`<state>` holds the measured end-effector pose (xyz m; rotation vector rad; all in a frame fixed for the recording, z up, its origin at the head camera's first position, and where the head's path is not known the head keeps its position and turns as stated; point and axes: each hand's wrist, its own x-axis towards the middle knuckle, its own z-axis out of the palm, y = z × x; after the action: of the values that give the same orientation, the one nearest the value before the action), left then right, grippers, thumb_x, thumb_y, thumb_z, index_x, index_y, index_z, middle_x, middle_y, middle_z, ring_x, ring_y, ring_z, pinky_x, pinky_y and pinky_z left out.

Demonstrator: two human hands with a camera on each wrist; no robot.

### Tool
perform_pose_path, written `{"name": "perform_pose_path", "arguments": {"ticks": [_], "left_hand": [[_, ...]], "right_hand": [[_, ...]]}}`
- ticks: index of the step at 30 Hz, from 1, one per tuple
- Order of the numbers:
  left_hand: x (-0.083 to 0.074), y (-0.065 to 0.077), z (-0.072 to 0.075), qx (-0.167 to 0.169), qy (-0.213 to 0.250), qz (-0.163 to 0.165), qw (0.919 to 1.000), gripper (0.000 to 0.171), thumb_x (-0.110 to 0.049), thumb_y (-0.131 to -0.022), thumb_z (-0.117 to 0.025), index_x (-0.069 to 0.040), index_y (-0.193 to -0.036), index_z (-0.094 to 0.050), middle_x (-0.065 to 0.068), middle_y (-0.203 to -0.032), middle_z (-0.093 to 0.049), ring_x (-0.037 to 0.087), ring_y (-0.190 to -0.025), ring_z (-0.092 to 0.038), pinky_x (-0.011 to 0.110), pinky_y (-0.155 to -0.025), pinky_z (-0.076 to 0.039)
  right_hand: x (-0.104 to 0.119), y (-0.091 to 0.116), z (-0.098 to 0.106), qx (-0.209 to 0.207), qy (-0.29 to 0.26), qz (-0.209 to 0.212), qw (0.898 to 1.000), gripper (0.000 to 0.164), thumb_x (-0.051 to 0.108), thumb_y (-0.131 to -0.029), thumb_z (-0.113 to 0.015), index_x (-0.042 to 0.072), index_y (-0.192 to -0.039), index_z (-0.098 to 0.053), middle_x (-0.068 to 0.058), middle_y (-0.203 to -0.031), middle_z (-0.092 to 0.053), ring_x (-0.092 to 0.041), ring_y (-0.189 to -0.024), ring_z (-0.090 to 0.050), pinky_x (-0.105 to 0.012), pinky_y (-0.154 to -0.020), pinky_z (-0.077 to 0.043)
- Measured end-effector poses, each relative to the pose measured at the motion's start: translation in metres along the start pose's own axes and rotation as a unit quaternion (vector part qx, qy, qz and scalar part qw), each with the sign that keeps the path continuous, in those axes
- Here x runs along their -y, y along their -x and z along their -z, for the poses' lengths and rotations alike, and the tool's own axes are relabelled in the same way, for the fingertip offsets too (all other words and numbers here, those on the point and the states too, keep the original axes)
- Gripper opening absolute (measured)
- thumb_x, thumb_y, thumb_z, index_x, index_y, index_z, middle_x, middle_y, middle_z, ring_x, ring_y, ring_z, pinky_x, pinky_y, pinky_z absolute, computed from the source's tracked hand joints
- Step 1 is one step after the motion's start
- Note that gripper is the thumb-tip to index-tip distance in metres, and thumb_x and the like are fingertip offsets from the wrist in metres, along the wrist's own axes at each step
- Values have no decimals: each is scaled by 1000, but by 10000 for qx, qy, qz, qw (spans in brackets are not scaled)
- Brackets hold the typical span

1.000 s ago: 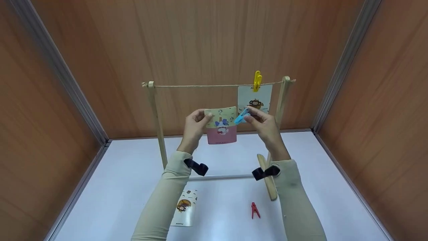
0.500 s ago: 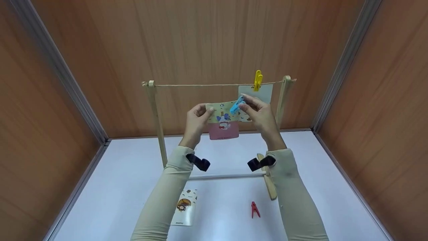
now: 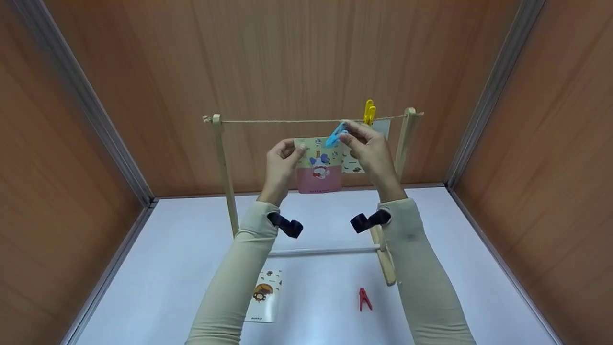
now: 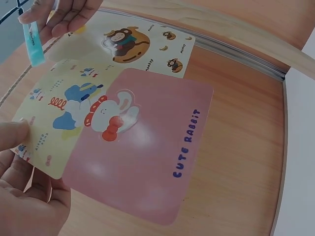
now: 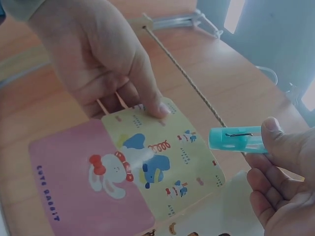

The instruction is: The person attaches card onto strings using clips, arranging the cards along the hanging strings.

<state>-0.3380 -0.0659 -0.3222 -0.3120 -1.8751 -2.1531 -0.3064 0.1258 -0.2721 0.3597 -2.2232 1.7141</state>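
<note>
My left hand (image 3: 281, 165) pinches the left edge of a yellow-and-pink card (image 3: 320, 178) printed with a rabbit and the words "CUTE RABBIT" (image 4: 187, 142). The card hangs upright just below the string (image 3: 278, 121). In my right hand (image 3: 371, 151) a blue clothespin (image 3: 335, 135) is pinched between thumb and fingers, its tip near the card's top right corner. Behind that hand, a white monkey card (image 4: 125, 45) hangs from the string under a yellow clothespin (image 3: 368, 112), partly hidden by the hand and the rabbit card.
The string runs between two wooden posts (image 3: 223, 172) joined low down by a pale rod (image 3: 325, 250). On the white table (image 3: 316, 297) lie a red clothespin (image 3: 365, 299) and another monkey card (image 3: 265, 297), partly under the left sleeve. Wood-grain panels (image 3: 297, 57) enclose the back and sides.
Both hands have risen toward the string, carrying the rabbit card and the blue clothespin. The clothespin has also shifted left, over the card's top right corner in the head view.
</note>
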Motion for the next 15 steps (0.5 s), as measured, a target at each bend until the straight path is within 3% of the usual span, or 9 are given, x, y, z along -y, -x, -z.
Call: {"name": "perform_pose_path", "arguments": {"ticks": [6, 10, 15], "left_hand": [[-5, -4, -3, -9, 177, -89, 9998, 20, -10, -92, -64, 1, -108, -63, 9, -94, -69, 15, -85, -64, 26, -77, -51], [-7, -5, -4, 24, 282, -55, 9996, 20, -10, -93, -62, 2, -109, -62, 9, -96, -69, 15, -87, -64, 26, -79, -51], [-12, -8, -6, -91, 77, -62, 9999, 20, -11, -93, -63, 2, -109, -63, 11, -97, -69, 12, -86, -63, 24, -79, -50]], "right_hand": [[4, -4, 1, -54, 26, -53, 10000, 41, 31, -93, -58, 18, -132, -59, -4, -116, -59, -13, -93, -51, -25, -69, -50], [6, -7, 1, -165, 0, 79, 9998, 42, 29, -92, -58, 14, -132, -59, -6, -119, -60, -14, -100, -53, -30, -85, -53], [8, -10, -3, -378, -50, 330, 9987, 42, 24, -92, -59, 9, -131, -59, -9, -125, -61, -18, -112, -56, -29, -102, -45]]}}
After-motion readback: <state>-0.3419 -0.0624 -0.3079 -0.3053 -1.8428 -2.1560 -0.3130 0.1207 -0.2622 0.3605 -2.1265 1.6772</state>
